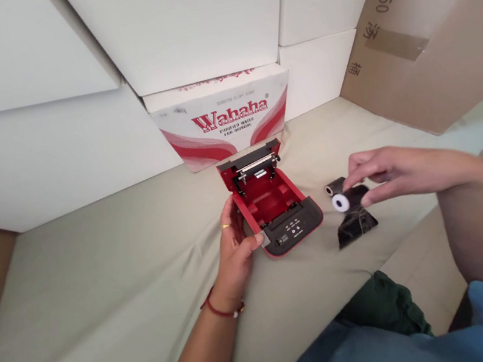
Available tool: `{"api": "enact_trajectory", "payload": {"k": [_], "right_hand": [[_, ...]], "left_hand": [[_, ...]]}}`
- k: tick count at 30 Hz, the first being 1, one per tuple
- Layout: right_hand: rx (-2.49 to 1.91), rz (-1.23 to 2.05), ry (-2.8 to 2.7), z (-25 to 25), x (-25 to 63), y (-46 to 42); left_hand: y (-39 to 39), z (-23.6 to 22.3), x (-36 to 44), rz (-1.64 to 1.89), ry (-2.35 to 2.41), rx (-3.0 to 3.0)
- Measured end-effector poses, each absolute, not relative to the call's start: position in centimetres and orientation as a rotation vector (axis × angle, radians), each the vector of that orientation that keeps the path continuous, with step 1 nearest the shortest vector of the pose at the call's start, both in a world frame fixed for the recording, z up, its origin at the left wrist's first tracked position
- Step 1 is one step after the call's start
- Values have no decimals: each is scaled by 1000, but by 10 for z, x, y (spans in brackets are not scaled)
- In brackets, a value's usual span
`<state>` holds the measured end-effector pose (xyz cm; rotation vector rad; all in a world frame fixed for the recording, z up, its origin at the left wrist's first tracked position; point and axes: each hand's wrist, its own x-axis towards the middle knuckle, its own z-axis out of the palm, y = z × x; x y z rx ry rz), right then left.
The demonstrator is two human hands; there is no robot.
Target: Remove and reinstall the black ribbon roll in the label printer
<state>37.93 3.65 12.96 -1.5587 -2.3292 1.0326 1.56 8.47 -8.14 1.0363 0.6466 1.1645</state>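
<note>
A red and black portable receipt printer (pixel 277 200) rests on the cloth with its lid (pixel 250 164) raised, showing the red inside of its paper compartment. My left hand (pixel 235 240) is closed around the printer's left side, thumb on the front corner and fingers along the outer wall. To the right of the printer, my right hand (pixel 377 174) pinches a paper roll (pixel 347 200) with a black outer layer and a white end, between thumb and fingers. A smaller black roll (pixel 334 188) lies just behind it. Shiny black wrapping (pixel 356 228) lies in front, below the pinched roll.
A pale green cloth (pixel 145 271) covers the table. Behind the printer stands a Wahaha water carton (pixel 230 115), with large white boxes (pixel 196 21) around and above it. A brown cardboard box (pixel 421 39) stands at the back right. The table's front edge runs close to my body.
</note>
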Motion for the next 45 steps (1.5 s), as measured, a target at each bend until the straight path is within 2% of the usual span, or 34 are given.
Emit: {"api": "enact_trajectory", "payload": {"k": [3,6,14,23,28,34,39,45], "right_hand": [[-1509,1162,-2291,160,373,47],[-1507,1171,-2249,154,331,67],[-1958,382,-2586,93,227,102],[-2142,180,-2693,91,201,115],[-2131,175,-2706,88,192,116],[-1711,445,-2596,89,229,95],[-1036,299,-2412,75,269,37],[-940,158,-2401,41,287,-6]], "left_hand": [[85,-83,16,1169,638,1051],[86,-84,16,1172,647,1056],[78,-79,17,1192,633,1051],[77,-75,17,1175,642,1046],[78,-80,19,1198,641,1052],[77,-77,17,1181,635,1067],[77,-77,18,1197,639,1105],[69,-74,14,1346,789,1388]]}}
